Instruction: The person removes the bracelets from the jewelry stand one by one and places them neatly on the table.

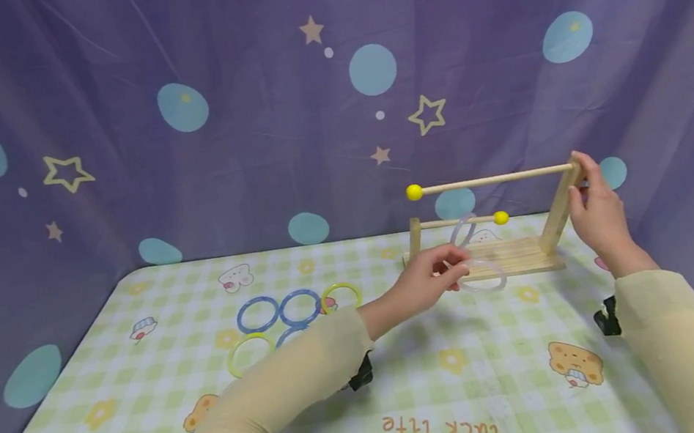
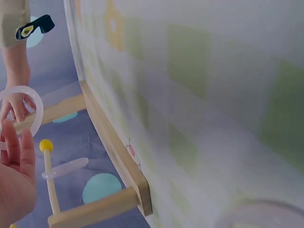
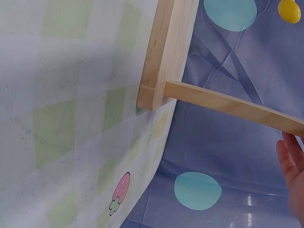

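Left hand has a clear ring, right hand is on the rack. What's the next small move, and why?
Probably lift the clear ring toward a yellow-tipped rod end. The left hand holds it low by the rack's base, below both rods, while the right hand steadies the tall post.

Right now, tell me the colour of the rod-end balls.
Yellow balls, clearest in the head view.

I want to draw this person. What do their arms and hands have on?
Both arms wear long, snug, pale beige sleeves down to the wrists. A small black clip-like device sits under each wrist. The left hand and right hand are bare, with no gloves.
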A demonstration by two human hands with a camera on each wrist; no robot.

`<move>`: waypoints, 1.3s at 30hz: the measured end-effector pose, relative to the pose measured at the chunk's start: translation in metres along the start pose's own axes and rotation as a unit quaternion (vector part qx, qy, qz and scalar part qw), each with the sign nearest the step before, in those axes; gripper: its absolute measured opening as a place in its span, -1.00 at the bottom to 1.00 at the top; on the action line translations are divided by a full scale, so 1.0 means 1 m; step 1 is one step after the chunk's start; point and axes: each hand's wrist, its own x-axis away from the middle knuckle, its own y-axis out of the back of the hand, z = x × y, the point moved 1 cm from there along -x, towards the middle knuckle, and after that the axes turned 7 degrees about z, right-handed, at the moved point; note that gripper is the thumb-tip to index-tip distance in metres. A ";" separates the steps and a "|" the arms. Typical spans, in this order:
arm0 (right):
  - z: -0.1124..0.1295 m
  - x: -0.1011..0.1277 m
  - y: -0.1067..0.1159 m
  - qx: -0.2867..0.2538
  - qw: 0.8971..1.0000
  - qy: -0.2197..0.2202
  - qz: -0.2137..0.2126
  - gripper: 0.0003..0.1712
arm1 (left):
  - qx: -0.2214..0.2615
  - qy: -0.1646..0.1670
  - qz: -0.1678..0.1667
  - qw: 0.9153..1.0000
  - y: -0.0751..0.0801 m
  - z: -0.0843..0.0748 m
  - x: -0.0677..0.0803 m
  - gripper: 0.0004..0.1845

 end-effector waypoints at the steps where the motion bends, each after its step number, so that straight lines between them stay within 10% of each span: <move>1: 0.000 0.000 0.000 0.000 1.000 0.001 -0.001 -0.37 | -0.007 -0.005 -0.003 1.000 0.002 0.000 0.004 -0.82; 30: 0.002 0.001 0.002 0.001 1.000 0.005 -0.012 -0.36 | -0.097 -0.005 -0.065 0.993 0.077 -0.003 0.111 -0.79; 39: 0.001 0.001 -0.001 0.002 1.000 0.008 -0.013 -0.36 | -0.119 0.041 -0.079 0.989 0.110 0.000 0.148 -0.81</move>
